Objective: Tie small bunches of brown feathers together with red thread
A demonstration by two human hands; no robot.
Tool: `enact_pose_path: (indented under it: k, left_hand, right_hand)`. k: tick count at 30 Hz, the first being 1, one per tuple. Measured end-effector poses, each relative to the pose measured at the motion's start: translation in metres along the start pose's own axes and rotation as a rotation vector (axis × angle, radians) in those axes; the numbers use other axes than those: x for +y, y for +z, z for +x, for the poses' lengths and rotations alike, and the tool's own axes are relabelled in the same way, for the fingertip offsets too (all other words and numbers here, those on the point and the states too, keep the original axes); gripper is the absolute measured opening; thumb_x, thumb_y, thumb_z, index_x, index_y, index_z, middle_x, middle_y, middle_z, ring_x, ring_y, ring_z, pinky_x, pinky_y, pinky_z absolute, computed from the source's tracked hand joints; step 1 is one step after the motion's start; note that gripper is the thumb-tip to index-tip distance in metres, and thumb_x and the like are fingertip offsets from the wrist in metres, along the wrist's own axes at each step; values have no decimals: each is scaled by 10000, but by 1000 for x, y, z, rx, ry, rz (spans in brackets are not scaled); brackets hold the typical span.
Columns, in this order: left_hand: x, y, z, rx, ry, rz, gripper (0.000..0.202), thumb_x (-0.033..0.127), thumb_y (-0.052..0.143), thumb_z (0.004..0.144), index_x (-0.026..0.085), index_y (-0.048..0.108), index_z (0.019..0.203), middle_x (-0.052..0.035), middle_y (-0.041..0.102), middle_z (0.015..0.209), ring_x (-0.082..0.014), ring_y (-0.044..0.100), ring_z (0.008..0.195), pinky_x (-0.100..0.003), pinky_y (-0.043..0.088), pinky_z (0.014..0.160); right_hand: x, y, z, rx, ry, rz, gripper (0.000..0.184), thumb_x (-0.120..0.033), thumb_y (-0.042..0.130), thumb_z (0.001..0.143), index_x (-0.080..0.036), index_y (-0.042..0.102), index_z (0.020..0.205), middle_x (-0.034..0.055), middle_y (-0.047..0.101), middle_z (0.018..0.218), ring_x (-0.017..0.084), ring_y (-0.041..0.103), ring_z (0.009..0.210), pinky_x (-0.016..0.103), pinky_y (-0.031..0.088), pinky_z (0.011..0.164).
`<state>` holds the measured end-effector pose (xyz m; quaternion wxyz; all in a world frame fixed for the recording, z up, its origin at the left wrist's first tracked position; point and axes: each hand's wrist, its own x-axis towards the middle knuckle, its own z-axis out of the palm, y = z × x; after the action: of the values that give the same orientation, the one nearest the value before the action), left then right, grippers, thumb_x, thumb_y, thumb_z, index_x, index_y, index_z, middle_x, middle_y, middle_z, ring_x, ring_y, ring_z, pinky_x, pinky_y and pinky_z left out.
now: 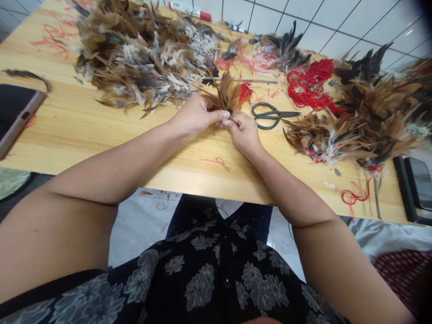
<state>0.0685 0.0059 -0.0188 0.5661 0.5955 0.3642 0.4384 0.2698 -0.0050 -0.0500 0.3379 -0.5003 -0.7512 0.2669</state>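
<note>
A small bunch of brown feathers point(227, 92) fans upward between my two hands over the wooden table. My left hand point(202, 113) is closed, pinching the base of the bunch with thumb and fingers. My right hand point(245, 130) is closed at the same base, its fingertips touching those of the left; whatever else it grips there is hidden. Just right of my right hand lie dark-handled scissors point(268, 115). Behind the bunch are a thin stick point(256, 81) and a bit of red string point(245, 91).
A large feather pile point(141, 58) covers the back left, and tied feather bundles point(332, 135) lie at right. A red string skein point(312, 83) sits behind the scissors. Phones point(15, 112) lie at both ends. A marker point(191, 11) rests by the tiled wall. Loose red thread point(218, 161) lies near the front edge.
</note>
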Motion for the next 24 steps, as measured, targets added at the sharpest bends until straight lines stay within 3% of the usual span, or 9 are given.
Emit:
enact_pose_path:
  k: [3,6,9,12,16,19,24]
  left_hand:
    - [2,1,-1,-20,11,-21,401,494,1117,846,287,776,805,-52,794,844,-257,701,842,-457,630,825]
    - [2,-1,0,-22,42,-31,397,441,1140,859,286,775,859,-41,797,875,-272,763,920,-456,642,871]
    - [4,-5,0,38,38,-40,406,410,1180,896,278,801,960,-39,823,958,-301,825,1065,-435,658,907]
    - [5,-6,0,53,-15,-30,373,383,1182,946,264,829,972,-41,829,958,-282,837,1004,-394,670,858]
    - [0,-2,-1,4,-64,-84,343,302,1178,967,237,841,971,-35,822,903,-243,835,869,-325,654,756]
    - [-4,2,-1,-48,-63,-118,289,227,1153,976,217,864,975,-41,840,911,-217,818,823,-283,621,710]
    - [-8,3,0,-73,-26,-138,263,207,1126,1007,206,877,923,-48,831,909,-183,755,774,-275,596,708]
  right_hand:
    - [-2,0,0,-3,24,76,632,-845,737,1154,-277,783,881,77,813,979,290,772,1089,477,671,1132]
    - [1,1,1,14,53,199,669,-862,675,1181,-267,725,881,44,750,918,248,728,1002,446,673,1072]
    - [12,0,5,55,112,319,651,-848,620,1216,-263,700,941,14,664,873,204,654,885,392,660,929]
    - [19,-3,9,90,197,430,623,-853,623,1215,-270,689,1006,3,626,873,176,583,804,331,611,778]
    - [4,-7,4,149,259,625,542,-783,750,1183,-261,704,1044,56,814,1228,165,690,986,264,605,776]
    - [-11,-6,-3,135,271,737,474,-703,801,1176,-254,730,1041,58,827,1511,173,739,1136,260,641,845]
    - [-8,-1,-5,78,199,808,467,-705,882,1121,-257,763,1068,51,820,1514,195,754,1175,308,670,911]
